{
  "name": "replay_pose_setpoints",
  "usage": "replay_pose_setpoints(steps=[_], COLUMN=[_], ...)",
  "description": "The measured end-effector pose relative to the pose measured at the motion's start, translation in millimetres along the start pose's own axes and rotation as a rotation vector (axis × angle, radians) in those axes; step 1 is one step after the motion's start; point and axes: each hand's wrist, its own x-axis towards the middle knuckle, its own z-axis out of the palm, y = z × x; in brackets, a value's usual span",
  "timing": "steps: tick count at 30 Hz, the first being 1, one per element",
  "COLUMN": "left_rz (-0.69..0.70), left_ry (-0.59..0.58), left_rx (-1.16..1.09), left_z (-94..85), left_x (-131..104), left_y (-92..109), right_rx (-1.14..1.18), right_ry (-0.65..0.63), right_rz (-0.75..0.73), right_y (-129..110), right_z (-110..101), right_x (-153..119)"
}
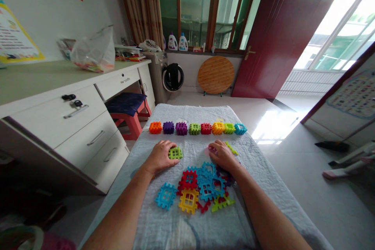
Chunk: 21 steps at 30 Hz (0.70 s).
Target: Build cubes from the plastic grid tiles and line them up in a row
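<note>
My left hand point(162, 156) grips a light green square lattice building block point(175, 153) between thumb and fingers, just above or on the cloth. My right hand point(223, 155) rests palm down on the cloth with bent fingers slightly apart; nothing shows in them. Beside it lies a thin light green piece point(231, 148). Nearer to me is a loose pile of notched pieces, with a blue piece point(206, 189), a red piece point(188, 179) and a yellow piece point(189, 200). A separate blue square piece point(166, 196) lies left of the pile.
Across the table's far part runs a row of block stacks, from an orange stack point(155, 127) to a teal stack point(240, 129). A pale cloth point(187, 234) covers the table. On the left stand a drawer desk point(67, 125) and a stool point(127, 105).
</note>
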Motion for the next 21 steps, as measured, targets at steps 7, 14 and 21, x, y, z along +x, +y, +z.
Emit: replay_pose_setpoints(steps=[7, 14, 21], left_rz=[-0.010, 0.004, 0.016], left_ry=[0.029, -0.024, -0.027], left_rx=[0.045, 0.103, 0.112], left_z=[0.9, 4.3, 5.5], left_x=[0.8, -0.5, 1.6], left_y=[2.3, 0.9, 2.5], right_rx=[0.020, 0.026, 0.012], right_ry=[0.002, -0.001, -0.003], right_rz=[-0.025, -0.017, -0.019], right_y=[3.1, 3.6, 3.6], right_z=[0.6, 1.1, 1.0], right_x=[1.0, 0.4, 0.2])
